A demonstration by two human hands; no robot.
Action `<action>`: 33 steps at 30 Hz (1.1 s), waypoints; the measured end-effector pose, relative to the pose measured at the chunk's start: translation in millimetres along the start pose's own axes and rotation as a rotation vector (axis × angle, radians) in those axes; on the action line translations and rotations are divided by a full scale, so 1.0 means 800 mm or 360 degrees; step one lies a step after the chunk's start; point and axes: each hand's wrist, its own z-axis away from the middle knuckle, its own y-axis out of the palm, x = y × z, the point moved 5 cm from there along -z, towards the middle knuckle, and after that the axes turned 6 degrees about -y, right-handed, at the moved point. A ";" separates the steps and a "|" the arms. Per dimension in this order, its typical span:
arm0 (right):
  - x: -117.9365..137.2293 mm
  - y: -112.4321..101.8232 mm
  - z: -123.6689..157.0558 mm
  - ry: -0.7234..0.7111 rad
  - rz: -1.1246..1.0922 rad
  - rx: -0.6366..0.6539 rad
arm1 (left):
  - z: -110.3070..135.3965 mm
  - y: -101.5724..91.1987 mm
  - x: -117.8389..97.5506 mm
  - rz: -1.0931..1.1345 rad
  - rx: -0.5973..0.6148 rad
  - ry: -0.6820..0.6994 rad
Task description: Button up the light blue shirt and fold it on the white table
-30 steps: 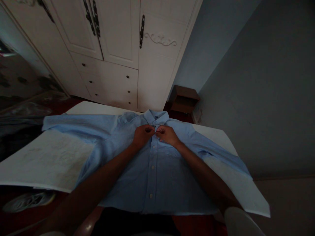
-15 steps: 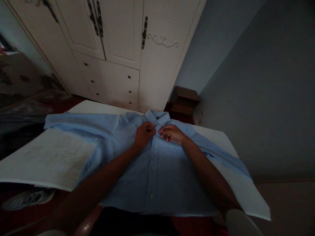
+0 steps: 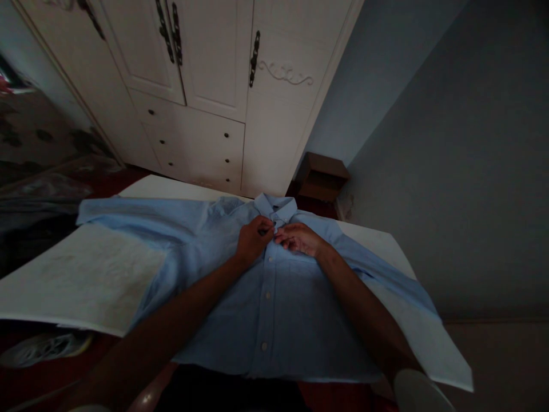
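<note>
While blue shirt (image 3: 300,309) lies on wht table (image 3: 81,274), L hand (image 3: 253,239) & R hand (image 3: 301,237) pinch placket (image 3: 266,320) nr collar (image 3: 287,210).

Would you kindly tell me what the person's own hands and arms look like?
The left hand and right hand are ungloved, with nothing visibly worn along the forearms. A pale, plain-looking right sleeve shows at the bottom of the picture; only a sliver of the pale left sleeve is in view. Finer details are too dim.
</note>
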 end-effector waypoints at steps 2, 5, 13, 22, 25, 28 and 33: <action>-0.003 -0.002 -0.002 0.0003 -0.0002 0.0009 | 0.001 0.000 -0.002 -0.0016 0.0021 0.0038; -0.006 -0.004 -0.005 -0.0033 0.0026 -0.0029 | 0.001 0.001 -0.004 0.0006 0.0043 0.0063; -0.003 -0.004 -0.007 -0.0164 0.0155 -0.0080 | 0.000 -0.001 -0.003 -0.0136 0.0086 0.0127; -0.006 -0.003 -0.009 -0.0283 0.0303 -0.0059 | -0.008 -0.012 -0.015 -0.0529 0.0196 0.0247; -0.005 -0.002 -0.009 -0.0309 0.0353 -0.0058 | -0.008 -0.004 -0.011 -0.0617 0.0382 0.0238; -0.003 -0.002 -0.007 -0.0328 0.0387 -0.0054 | -0.008 -0.002 -0.008 -0.0613 0.0399 0.0214; 0.001 -0.003 -0.006 -0.0341 0.0414 -0.0066 | -0.009 -0.002 -0.007 -0.0649 0.0362 0.0167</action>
